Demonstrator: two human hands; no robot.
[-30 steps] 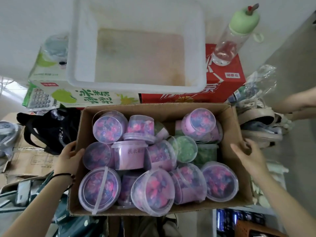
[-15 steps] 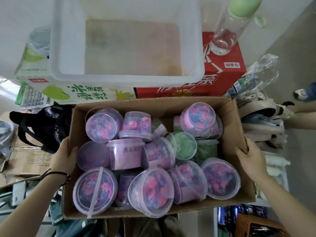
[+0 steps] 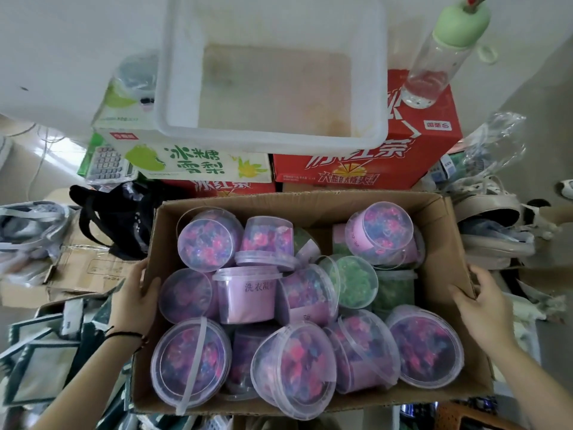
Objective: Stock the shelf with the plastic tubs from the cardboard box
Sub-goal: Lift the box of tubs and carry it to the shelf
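An open cardboard box [image 3: 446,243] fills the middle of the head view, packed with several clear plastic tubs. Most hold pink and purple beads, like the tub [image 3: 190,361] at the front left, and two hold green ones [image 3: 353,283]. My left hand [image 3: 135,299] grips the box's left wall, thumb over the rim. My right hand [image 3: 480,308] grips the right wall the same way. No shelf is in sight.
Behind the box stand a red drinks carton [image 3: 372,162] and a green-and-white carton [image 3: 198,164], with a white plastic bin [image 3: 269,141] on top. A clear bottle [image 3: 440,66] with a green cap stands at right. A black bag [image 3: 117,218], a calculator [image 3: 107,164] and flattened cardboard lie left; shoes [image 3: 493,231] lie right.
Both hands have closed on the box's side walls. The box has shifted a little, and the view has tilted so more of the cartons behind it shows.
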